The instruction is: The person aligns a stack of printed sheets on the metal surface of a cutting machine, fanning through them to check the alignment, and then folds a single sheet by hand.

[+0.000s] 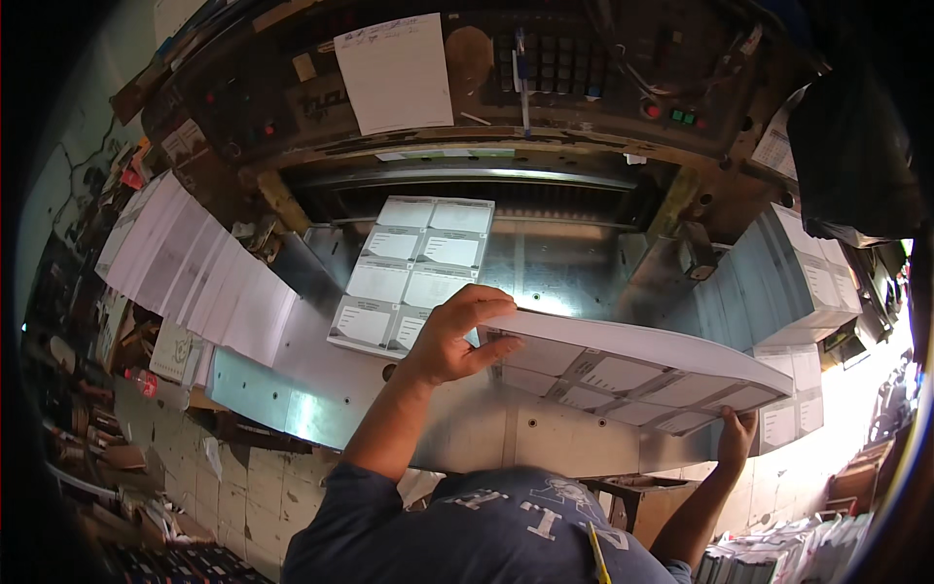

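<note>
Between my two hands I hold a thick stack of printed sheets [632, 375], tilted so that its printed face of boxed forms points toward me. My left hand [457, 336] grips its left end, thumb on the printed face and fingers over the top edge. At its lower right corner my right hand [736, 433] pinches the stack; part of that hand is hidden behind it. Behind my left hand, another pile of printed sheets [394, 263] with the same boxed layout lies flat on the metal table [545, 277] of a paper cutting machine.
A long row of paper stacks [199, 263] leans along the left side. Tall stacks of printed sheets [778, 277] stand at the right. Beyond the table, the machine's panel [574, 73] carries a keypad, a handwritten sheet [397, 73] and a blue pen [522, 83].
</note>
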### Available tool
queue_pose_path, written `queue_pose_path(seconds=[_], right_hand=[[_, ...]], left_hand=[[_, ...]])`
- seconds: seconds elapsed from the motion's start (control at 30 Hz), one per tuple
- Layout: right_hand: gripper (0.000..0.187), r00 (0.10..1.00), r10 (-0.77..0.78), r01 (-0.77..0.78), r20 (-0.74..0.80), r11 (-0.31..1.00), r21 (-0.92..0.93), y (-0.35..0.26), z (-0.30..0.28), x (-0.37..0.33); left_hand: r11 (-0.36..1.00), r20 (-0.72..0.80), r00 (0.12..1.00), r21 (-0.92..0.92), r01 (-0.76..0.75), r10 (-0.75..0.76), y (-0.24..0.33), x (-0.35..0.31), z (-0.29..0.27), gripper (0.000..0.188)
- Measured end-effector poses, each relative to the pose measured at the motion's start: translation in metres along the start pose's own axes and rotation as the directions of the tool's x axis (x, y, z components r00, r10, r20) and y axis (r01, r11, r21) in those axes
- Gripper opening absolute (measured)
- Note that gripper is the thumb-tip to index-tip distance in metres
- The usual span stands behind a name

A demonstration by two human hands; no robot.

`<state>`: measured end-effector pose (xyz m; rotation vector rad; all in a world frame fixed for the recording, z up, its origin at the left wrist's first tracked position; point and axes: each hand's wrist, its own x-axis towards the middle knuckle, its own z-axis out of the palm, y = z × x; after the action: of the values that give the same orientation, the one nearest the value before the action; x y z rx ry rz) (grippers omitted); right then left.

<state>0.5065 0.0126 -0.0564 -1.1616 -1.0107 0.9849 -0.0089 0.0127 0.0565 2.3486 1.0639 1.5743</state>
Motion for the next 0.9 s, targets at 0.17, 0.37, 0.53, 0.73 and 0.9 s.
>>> queue_pose_path(seconds=[0.17, 0.37, 0.53, 0.73, 0.9], right_hand=[[0.048, 1.0, 0.01, -0.01, -0.011, 1.0, -0.016, 0.006, -0.008, 0.0], [0.037, 1.0, -0.005, 0.006, 0.003, 1.0, -0.018, 0.003, -0.003, -0.003], [0.054, 1.0, 0.015, -0.016, -0.012, 0.999, -0.05, 0.007, -0.012, -0.002], [0.059, 0.999, -0.05, 0.05, -0.021, 0.999, 0.009, 0.021, -0.006, -0.002], [0.058, 1.0, 0.012, -0.011, -0.025, 1.0, 0.017, 0.022, 0.001, 0.005]], left_hand=[[1.0, 0.017, 1.0, -0.01, 0.004, -0.003, 0.0, 0.001, -0.003, 0.051], [0.999, -0.031, 0.999, -0.027, 0.025, -0.026, 0.0, -0.001, 0.003, 0.047], [1.0, 0.043, 0.999, -0.004, 0.031, -0.03, -0.006, -0.009, -0.001, 0.061], [0.814, 0.076, 0.872, -0.33, 0.479, -0.483, -0.048, -0.09, 0.051, 0.093], [0.587, 0.119, 0.752, -0.552, 0.593, -0.648, -0.025, -0.092, 0.076, 0.065]])
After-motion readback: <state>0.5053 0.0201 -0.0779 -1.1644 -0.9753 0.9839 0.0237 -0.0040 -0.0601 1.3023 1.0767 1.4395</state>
